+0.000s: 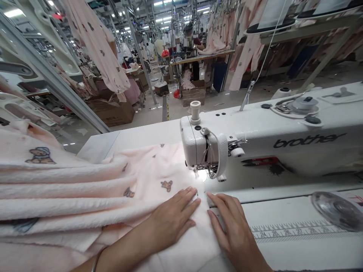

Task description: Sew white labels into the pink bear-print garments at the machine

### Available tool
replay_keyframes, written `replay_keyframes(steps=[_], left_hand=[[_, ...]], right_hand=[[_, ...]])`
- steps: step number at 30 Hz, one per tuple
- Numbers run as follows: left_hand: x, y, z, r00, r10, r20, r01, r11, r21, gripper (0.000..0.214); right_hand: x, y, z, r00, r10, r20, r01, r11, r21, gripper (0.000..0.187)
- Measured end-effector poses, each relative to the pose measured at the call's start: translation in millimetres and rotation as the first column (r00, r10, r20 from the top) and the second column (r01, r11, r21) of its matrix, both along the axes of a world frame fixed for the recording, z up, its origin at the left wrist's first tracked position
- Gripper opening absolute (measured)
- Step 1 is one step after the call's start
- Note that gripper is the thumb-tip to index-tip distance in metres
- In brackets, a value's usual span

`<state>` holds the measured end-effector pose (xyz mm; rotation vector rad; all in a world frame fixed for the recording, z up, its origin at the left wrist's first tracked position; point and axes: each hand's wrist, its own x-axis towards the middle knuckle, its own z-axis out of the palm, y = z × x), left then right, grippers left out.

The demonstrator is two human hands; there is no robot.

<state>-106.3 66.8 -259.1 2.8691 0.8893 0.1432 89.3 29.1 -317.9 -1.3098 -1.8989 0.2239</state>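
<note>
The bear-printed pink fleece point(150, 170) is found spread over the white desk point(272, 253), heaped in thick folds at the left and laid flatter near the head of the Brother sewing machine point(195, 145). Its right margin is brought up to the lit needle area; whether it is caught beneath the presser foot cannot be told. The left hand point(176, 219) is laid palm down on the cloth, fingers extended and nothing clenched. The right hand point(231, 224) is held at the cloth's right edge, thumb parted from the fingers, with no firm grasp seen. The material is judged soft, limp and light per layer, though some drag may be exerted by the heaped folds. Slipping is considered unlikely given the fuzzy pile, but stretching is possible if it is pulled. Hold is best taken with flat fingers near the edge, clear of the needle, with the folds kept loose.
</note>
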Motion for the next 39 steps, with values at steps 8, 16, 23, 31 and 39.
replay_keyframes(steps=[8,16,23,31,39], left_hand=[[-2,0,-5.2,1.000,0.000,0.014,0.000,1.000,0.014,0.045],[-6,20,-8.2,1.000,-0.014,-0.011,0.014,1.000,0.020,0.047],[-8,38,-6.3,1.000,-0.011,0.002,0.011,1.000,-0.026,0.044],[-10,40,-9.1,1.000,-0.004,0.029,0.004,1.000,0.016,0.041],[-10,43,-9.6,0.999,-0.015,0.044,0.014,1.000,0.010,0.039]], right_hand=[[-4,2,2.3,0.968,-0.002,0.252,-0.037,0.988,0.148,0.041],[-1,28,1.8,0.902,-0.027,0.432,-0.050,0.985,0.167,0.041],[-6,41,-1.6,0.881,-0.107,0.460,0.022,0.982,0.186,0.041],[-8,43,-4.6,0.887,-0.117,0.447,0.030,0.980,0.196,0.041],[-9,42,-3.8,0.898,-0.121,0.424,0.057,0.985,0.161,0.042]])
